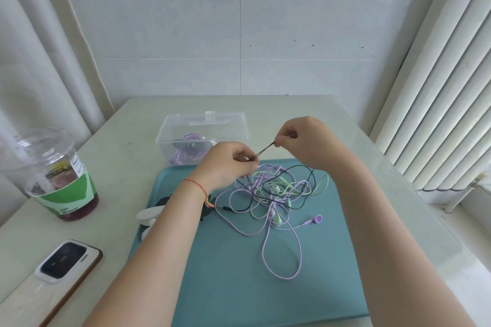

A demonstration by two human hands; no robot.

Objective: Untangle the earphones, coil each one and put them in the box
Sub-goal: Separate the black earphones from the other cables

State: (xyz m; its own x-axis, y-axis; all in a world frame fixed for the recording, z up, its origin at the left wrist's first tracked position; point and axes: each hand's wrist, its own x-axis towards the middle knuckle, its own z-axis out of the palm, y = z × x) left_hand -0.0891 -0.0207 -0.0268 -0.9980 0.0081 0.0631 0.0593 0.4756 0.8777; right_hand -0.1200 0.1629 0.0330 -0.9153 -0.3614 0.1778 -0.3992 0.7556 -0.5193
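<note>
Left hand [228, 164] and right hand [305, 141] pinch a taut dark cord [265, 151] rising rightward above the teal tray [225, 273] on a pale table [119, 167] by white curtains [438, 87].

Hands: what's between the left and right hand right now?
Head view: a short taut stretch of dark cord runs between the left hand and right hand, both pinching it above the tangle on the teal tray.

The box [203, 125] is clear, glossy plastic. The tray [233, 273] looks matt and smooth. The earphone cords [281, 247] look smooth and rubbery. The tabletop [119, 167] is pale, with a soft sheen. The cup [50, 167] is clear plastic.
</note>
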